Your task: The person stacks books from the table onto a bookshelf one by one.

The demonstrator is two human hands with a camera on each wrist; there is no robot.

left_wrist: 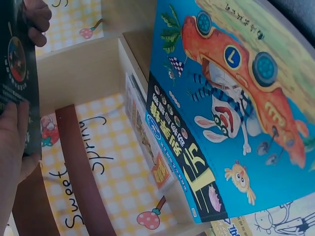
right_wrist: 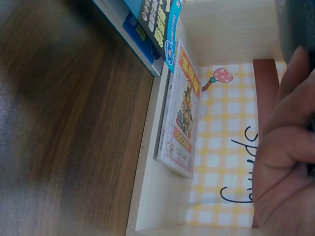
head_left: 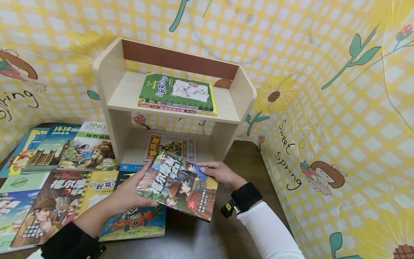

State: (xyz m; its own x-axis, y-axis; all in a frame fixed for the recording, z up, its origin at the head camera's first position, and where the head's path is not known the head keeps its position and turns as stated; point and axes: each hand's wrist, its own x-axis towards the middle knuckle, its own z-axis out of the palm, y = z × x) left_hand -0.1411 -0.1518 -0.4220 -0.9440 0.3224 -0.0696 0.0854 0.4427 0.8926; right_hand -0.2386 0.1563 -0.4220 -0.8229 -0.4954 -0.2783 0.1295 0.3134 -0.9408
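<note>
A comic-style storybook (head_left: pixel 181 190) with big white Chinese lettering is held in the air, tilted, in front of the small bookshelf (head_left: pixel 223 140). My left hand (head_left: pixel 129 192) grips its left edge, thumb on the cover. At its upper right edge my right hand (head_left: pixel 224 174) pinches it. The left wrist view shows the book's dark back cover (left_wrist: pixel 24 73) with fingers of both hands on it. Behind it, a red-and-yellow book (head_left: pixel 171 145) lies flat on the lower shelf. A green book (head_left: pixel 178 91) tops a short stack on the upper shelf.
To the left, several books cover the table, among them a London-cover book (head_left: pixel 48 147), a detective-cover book (head_left: pixel 48 208) and a blue book with a red car (head_left: pixel 139 225). Brown table (head_left: pixel 239 230) shows at the right. Yellow checked cloth (head_left: pixel 307 90) hangs behind and beside the shelf.
</note>
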